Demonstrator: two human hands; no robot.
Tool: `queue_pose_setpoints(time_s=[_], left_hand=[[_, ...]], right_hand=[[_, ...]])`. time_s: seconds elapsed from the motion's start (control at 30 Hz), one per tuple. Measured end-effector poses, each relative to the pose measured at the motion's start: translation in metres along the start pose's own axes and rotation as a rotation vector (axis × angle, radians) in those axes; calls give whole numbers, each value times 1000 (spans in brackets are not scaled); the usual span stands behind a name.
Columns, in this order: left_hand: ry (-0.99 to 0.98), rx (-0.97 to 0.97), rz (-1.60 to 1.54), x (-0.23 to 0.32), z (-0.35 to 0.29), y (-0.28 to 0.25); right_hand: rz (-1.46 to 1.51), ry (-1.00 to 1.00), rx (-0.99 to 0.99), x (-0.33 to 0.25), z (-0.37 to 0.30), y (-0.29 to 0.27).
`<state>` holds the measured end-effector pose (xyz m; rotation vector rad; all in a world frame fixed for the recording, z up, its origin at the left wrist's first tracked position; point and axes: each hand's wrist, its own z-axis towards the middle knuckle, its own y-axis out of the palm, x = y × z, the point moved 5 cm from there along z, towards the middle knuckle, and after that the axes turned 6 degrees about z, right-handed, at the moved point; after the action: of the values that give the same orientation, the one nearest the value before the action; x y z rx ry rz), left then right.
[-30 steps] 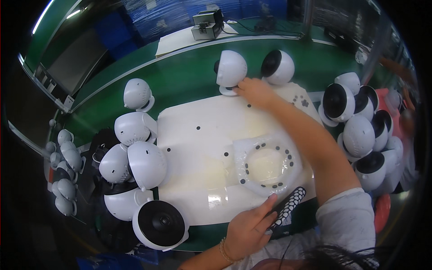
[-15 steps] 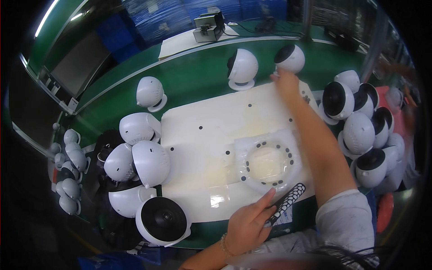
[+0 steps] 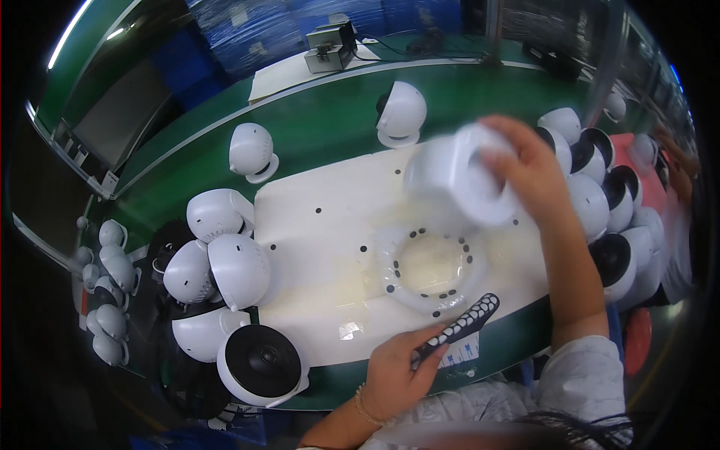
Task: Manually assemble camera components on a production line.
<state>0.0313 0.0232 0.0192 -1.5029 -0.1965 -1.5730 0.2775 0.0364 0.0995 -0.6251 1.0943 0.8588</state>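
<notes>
Right hand (image 3: 531, 171) pinches one white device (image 3: 442, 174), left hand (image 3: 397, 377) clasps one spotted handle (image 3: 466, 323).

1. A metallic box (image 3: 328, 54) with a dark side sits on a white sheet (image 3: 274, 81) beyond the pale rail (image 3: 225, 126) crossing the green desk (image 3: 322, 112).
2. Behind it, blue stacks (image 3: 289, 34) stand in clear, shiny wrap.
3. A metal post (image 3: 493, 30) rises right of the box.
4. A lit tube lamp (image 3: 70, 34) slants at upper left.
5. A red object (image 3: 638, 341), its kind unclear, shows at lower right.
</notes>
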Motion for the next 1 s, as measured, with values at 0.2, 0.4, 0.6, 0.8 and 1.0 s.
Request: queue_pose_setpoints(time_s=[0.2,0.4,0.6,0.8,1.0], left_hand=[[-206,76,-316,-4,-3,-2],[-204,275,-548,-14,-6,-1],[-196,390,-696,-11,-8,-6],[-253,274,-607,-10,-3,-2],[-238,260,-419,-14,-5,-10]], right_hand=[[-221,73,-325,13,-38,42],[-486,-243,-173,1,-52,30],[-382,-506,-434,-28,-103,25],[-152,-230,-383,-5,-116,18],[48,133,-406,8,-118,9]])
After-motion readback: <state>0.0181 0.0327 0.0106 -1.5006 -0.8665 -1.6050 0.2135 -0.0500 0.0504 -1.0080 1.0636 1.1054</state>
